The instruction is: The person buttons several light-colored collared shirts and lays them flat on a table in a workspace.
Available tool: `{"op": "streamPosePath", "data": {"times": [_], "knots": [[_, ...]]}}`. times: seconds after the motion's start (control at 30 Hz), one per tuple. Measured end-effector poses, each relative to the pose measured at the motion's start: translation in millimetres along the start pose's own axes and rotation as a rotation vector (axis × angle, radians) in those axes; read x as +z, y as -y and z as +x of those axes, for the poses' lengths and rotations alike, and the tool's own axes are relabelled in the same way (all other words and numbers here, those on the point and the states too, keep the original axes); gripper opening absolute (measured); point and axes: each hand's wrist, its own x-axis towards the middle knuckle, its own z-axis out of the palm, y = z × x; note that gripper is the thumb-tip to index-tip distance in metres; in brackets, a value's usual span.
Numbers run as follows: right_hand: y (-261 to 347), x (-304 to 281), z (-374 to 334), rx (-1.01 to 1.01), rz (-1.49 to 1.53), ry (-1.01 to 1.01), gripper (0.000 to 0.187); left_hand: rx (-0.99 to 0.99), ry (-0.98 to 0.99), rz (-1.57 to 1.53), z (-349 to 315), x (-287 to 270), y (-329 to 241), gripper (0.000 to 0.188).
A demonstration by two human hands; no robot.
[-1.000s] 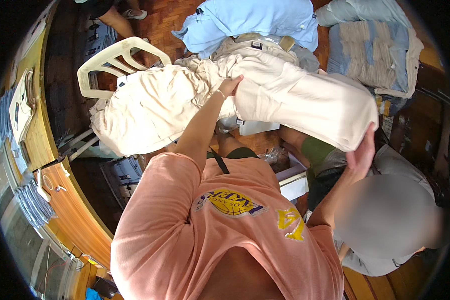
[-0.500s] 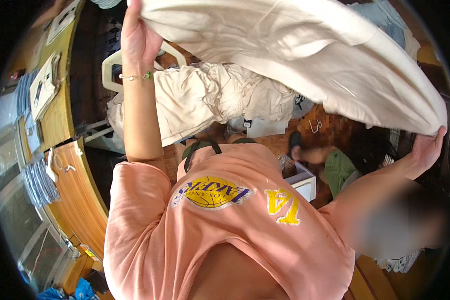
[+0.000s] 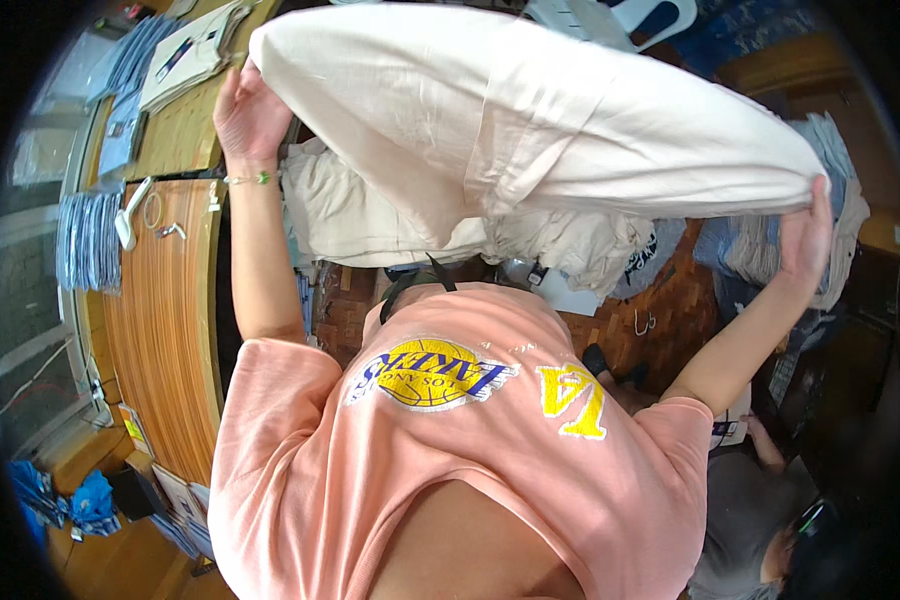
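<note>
A large piece of cream cloth [image 3: 570,120] hangs stretched between my raised hands, with folds and a seam line across its middle. My left hand [image 3: 255,115] holds its left corner; some of the fingertips are hidden behind the fabric. At the opposite end, my right hand [image 3: 805,235] grips the gathered right corner, thumb upward along the edge. Under the raised cloth lies a heap of cream cloth [image 3: 335,205], crumpled toward its right side.
Folded cream garments [image 3: 192,55] and a stack of blue cloth [image 3: 90,240] sit on the left. A wooden cabinet [image 3: 165,330] stands there. More folded cloth [image 3: 745,250] is at the right. A person in grey [image 3: 745,540] is low at the right. A white plastic chair [image 3: 660,20] shows behind.
My hands have shifted, the left one slightly down and left, the right one up and left. The cloth now shows more of its face. My view has turned, bringing the left cabinet closer in.
</note>
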Motion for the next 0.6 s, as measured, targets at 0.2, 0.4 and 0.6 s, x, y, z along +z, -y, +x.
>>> {"op": "streamPosePath", "data": {"times": [0.2, 0.4, 0.6], "knots": [[-91, 85, 18, 0.33, -0.047, 0.257, 0.033, -0.339, -0.463, 0.498, -24, -127, -57, 0.023], [-153, 162, 41, 0.447, -0.24, 0.319, 0.031, -0.488, -0.567, 0.747, -24, -183, -99, 0.032], [-143, 228, 54, 0.276, -0.385, 0.257, 0.036, -0.181, -0.503, 0.601, -1, -208, -175, 0.029]]}}
